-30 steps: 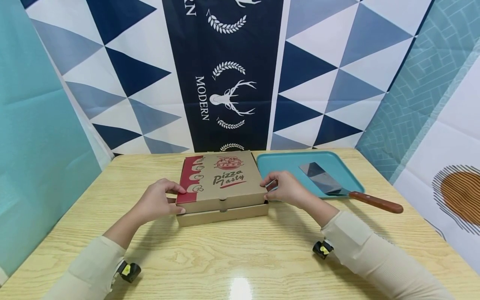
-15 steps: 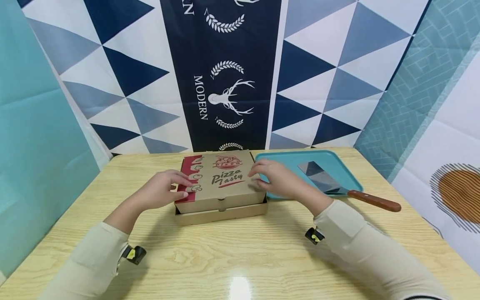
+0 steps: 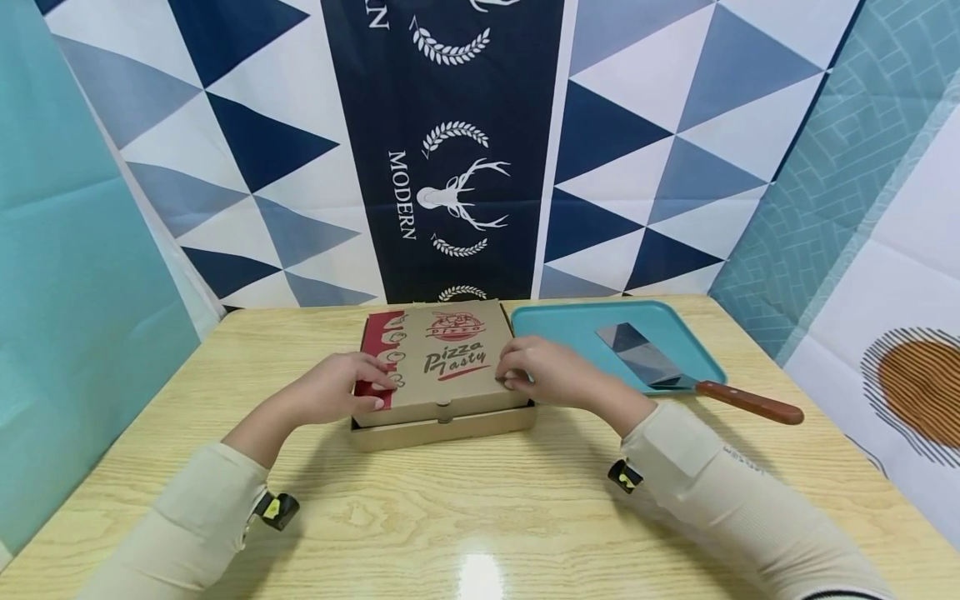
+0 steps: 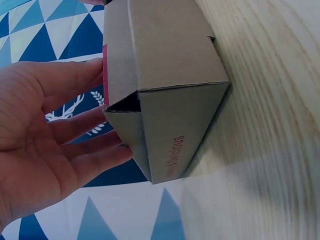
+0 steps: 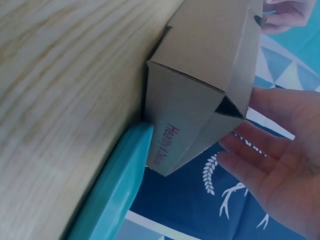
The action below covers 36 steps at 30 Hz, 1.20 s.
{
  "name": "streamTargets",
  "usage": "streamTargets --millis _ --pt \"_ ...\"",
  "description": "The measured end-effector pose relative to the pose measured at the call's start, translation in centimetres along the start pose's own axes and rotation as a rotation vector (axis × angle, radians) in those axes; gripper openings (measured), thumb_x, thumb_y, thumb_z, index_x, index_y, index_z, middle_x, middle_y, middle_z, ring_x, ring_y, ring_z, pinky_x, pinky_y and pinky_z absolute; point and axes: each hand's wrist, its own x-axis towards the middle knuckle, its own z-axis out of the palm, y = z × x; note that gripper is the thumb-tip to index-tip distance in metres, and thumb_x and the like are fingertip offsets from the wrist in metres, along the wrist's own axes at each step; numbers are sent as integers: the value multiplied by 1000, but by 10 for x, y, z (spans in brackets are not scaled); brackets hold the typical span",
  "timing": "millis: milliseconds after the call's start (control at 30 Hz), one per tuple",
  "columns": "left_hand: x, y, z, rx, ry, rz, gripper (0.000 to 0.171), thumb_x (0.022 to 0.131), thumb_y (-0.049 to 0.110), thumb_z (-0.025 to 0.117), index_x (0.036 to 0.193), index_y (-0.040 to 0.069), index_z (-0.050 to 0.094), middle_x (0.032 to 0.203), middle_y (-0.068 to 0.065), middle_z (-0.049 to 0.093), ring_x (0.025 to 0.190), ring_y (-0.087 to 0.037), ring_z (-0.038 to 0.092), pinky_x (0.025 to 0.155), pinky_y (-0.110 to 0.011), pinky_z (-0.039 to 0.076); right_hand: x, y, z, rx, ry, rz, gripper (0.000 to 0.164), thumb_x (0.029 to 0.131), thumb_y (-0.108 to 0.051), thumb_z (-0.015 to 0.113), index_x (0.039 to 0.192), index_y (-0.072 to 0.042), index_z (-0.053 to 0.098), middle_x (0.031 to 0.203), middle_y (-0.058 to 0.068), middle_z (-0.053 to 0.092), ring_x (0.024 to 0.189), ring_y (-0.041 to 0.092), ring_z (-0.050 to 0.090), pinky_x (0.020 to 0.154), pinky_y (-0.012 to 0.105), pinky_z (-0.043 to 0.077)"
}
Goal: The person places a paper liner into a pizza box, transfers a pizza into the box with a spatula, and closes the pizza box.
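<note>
A brown cardboard pizza box point(image 3: 442, 387) with a red printed strip lies at the back of the table. Its lid is down, though a gap shows along the front and at both front corners. My left hand point(image 3: 333, 387) rests its fingertips on the lid's left front part. At the right front part, the fingertips of my right hand point(image 3: 551, 372) touch the lid. In the left wrist view, extended fingers point(image 4: 70, 77) meet the lid's edge. The right wrist view likewise has extended fingers point(image 5: 245, 167) against it. What is inside the box is hidden.
A teal tray point(image 3: 555, 312) stands right of the box, close against its side. Across its front edge lies a metal spatula point(image 3: 645, 358) with a wooden handle point(image 3: 750, 402) sticking out. A patterned cloth point(image 3: 457, 167) hangs behind the wooden table point(image 3: 420, 517).
Both hands have shifted from the front side edges of the box onto the top of the lid. The lid's front now sits slightly raised over the base, with dark gaps at the corners.
</note>
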Motion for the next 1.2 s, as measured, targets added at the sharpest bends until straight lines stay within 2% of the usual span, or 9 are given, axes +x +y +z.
streamTargets --millis 267,567,700,1000,1200 --pt "-1 0 7 15 -6 1 20 83 6 76 103 6 76 116 -14 66 108 -31 59 87 -42 54 -2 0 6 11 -12 -13 7 86 -5 73 93 -7 74 98 4 66 85 16 60 72 26 53" --pt "0 1 12 60 -9 -4 17 82 7 78 99 6 76 114 -15 65 104 -31 59 87 -44 54 -2 -2 10 23 -28 12 7 86 -4 73 93 -6 74 95 4 66 82 16 59 71 27 53" --pt "1 2 14 81 -6 5 17 81 6 78 98 6 76 111 -14 66 100 -28 60 84 -41 55 -3 -3 13 34 -30 15 6 86 -4 73 92 -6 74 93 4 66 83 17 60 71 26 53" --pt "1 1 13 73 -8 -5 18 81 7 78 98 7 75 102 -7 68 85 -20 56 72 -32 50 -4 -3 17 23 19 -17 8 85 1 72 89 -6 73 90 4 67 86 18 63 75 28 56" --pt "0 -2 13 82 -10 -16 19 81 9 79 99 7 74 102 -6 67 86 -21 56 77 -37 51 -5 -6 20 1 21 -10 8 84 -1 74 89 -7 73 90 3 68 89 19 64 81 30 55"
